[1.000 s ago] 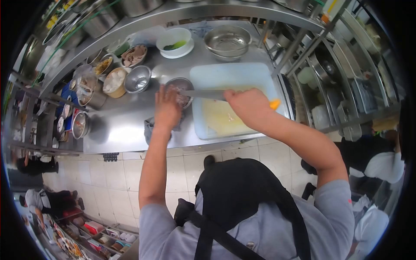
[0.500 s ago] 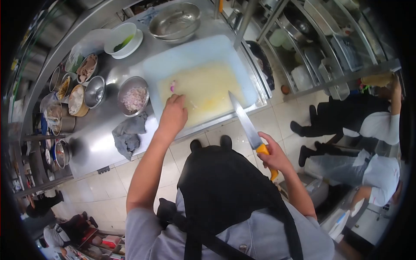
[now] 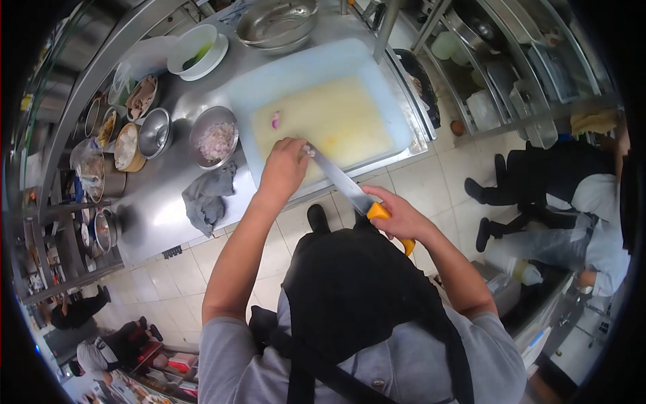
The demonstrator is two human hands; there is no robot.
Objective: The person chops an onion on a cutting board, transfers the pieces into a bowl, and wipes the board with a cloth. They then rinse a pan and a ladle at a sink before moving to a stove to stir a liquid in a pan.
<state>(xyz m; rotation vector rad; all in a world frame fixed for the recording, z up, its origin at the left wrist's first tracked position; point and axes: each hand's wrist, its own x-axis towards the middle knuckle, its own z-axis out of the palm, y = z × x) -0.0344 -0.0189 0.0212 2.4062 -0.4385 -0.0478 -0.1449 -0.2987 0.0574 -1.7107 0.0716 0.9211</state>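
In my right hand (image 3: 400, 214) is a kitchen knife (image 3: 341, 183) with a yellow handle, its blade pointing up and left over the near edge of the cutting board (image 3: 367, 67). My left hand (image 3: 284, 165), fingers curled together, is at the blade's tip. Small pale pink bits (image 3: 308, 151), like chopped onion, show beside its fingertips; what the fingers enclose is hidden. A purple-and-white onion piece (image 3: 275, 120) lies on the board's yellowish wet area. Left of the board stands a steel bowl of chopped onion (image 3: 214, 143).
A grey cloth (image 3: 207, 198) lies near the counter's front edge. Several bowls, including an empty steel bowl (image 3: 155, 133), line the left. White bowls (image 3: 202, 57) and large steel bowls (image 3: 277, 23) stand behind. Co-workers (image 3: 565, 182) are at the right, beyond a metal rack (image 3: 511, 114).
The knife has swung left, bringing its tip from the board's right part to my left hand. My left hand has drawn closer to the board's near edge. Pale bits now show at the tip.
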